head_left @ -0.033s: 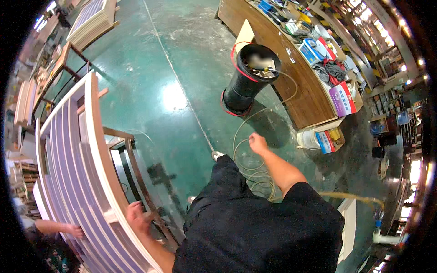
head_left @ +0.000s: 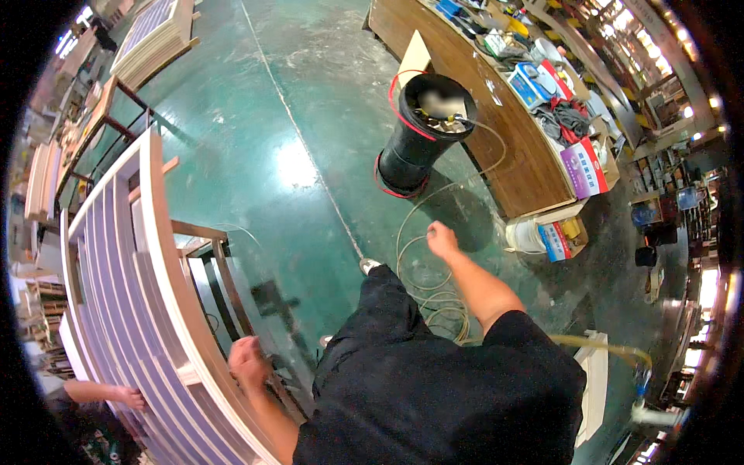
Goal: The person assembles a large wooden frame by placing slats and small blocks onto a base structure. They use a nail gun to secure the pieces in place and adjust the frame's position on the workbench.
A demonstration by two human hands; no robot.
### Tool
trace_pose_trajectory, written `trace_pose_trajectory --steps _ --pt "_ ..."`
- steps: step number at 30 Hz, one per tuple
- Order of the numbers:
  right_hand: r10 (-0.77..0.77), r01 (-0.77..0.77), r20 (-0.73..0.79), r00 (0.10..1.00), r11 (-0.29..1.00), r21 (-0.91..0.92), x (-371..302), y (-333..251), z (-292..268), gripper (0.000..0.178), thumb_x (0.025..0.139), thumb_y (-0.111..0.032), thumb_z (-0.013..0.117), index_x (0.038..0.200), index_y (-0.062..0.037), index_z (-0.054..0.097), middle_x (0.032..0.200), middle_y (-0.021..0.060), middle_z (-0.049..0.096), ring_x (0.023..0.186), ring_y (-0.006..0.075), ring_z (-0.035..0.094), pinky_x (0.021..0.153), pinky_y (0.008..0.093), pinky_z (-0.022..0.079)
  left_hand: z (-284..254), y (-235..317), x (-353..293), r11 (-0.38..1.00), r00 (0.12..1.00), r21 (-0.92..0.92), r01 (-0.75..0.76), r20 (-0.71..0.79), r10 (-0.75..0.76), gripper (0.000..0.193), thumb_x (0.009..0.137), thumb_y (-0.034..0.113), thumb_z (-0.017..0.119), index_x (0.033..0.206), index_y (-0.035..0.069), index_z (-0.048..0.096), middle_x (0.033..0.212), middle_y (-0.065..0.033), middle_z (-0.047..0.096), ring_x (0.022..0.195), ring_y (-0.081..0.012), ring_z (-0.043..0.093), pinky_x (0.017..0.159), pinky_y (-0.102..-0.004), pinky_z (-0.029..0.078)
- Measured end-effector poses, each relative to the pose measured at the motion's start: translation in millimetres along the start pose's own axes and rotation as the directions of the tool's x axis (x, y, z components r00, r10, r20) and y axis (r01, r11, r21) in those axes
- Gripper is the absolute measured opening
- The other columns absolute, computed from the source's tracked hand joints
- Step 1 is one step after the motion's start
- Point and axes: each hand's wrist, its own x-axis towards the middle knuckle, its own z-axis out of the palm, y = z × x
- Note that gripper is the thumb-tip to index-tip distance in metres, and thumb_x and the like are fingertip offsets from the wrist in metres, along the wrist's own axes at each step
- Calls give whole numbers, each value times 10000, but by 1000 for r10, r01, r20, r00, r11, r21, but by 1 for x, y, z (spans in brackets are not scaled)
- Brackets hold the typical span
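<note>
My left hand (head_left: 248,363) has its fingers curled in and hangs just right of the edge of a large wooden frame (head_left: 172,267) with purple-grey slats. Its palm side is hidden, so I cannot see if anything is inside. My right hand (head_left: 442,240) is closed too, held out over the floor beside a loop of thin pale hose (head_left: 400,246). What those fingers hold, if anything, is too small to make out. Ahead of the right hand stands a black drum-shaped bin (head_left: 415,151) with red bands; the hose runs to its top.
A wooden bench (head_left: 511,139) on the right bears boxes, rags and tools. A carton (head_left: 555,242) and a white bucket (head_left: 527,237) stand at its near end. Hose coils (head_left: 448,310) lie by my legs. Across the frame, another person's hand (head_left: 130,397) rests by the slats.
My left hand has shifted a little to the right, away from the frame's edge. My right hand has moved slightly right and stays closed.
</note>
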Motion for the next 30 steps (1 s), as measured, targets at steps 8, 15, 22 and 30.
trace_pose_trajectory --steps 8,15,22,30 --pt "-166 169 -95 982 985 25 227 7 -81 232 840 -121 604 1044 -64 699 981 254 706 969 433 675 845 519 532 213 7 -20 842 623 212 495 589 -515 270 972 253 653 1078 6 684 941 -116 721 881 -226 679 806 -358 527" --pt "-526 527 48 849 840 -128 470 -53 -66 531 857 -114 683 1371 -30 579 1296 224 640 1171 402 603 1016 460 464 154 -11 -109 465 395 466 753 245 -885 322 922 380 699 1045 82 701 1056 -140 732 1022 -305 687 892 -420 525" --pt "-404 546 375 834 702 -457 631 98 -31 671 896 -109 643 1498 11 370 1304 268 585 1178 411 569 1027 450 454 168 42 -191 333 273 372 867 205 -940 329 908 410 693 1035 107 712 1053 -144 729 1022 -338 674 880 -451 522" --pt "-301 416 332 894 832 -367 647 105 -85 576 982 -36 530 1533 -97 374 1331 193 608 1104 399 613 912 501 512 195 24 -166 411 311 354 840 305 -900 354 925 427 662 1056 99 696 1051 -158 718 1027 -349 667 874 -468 518"
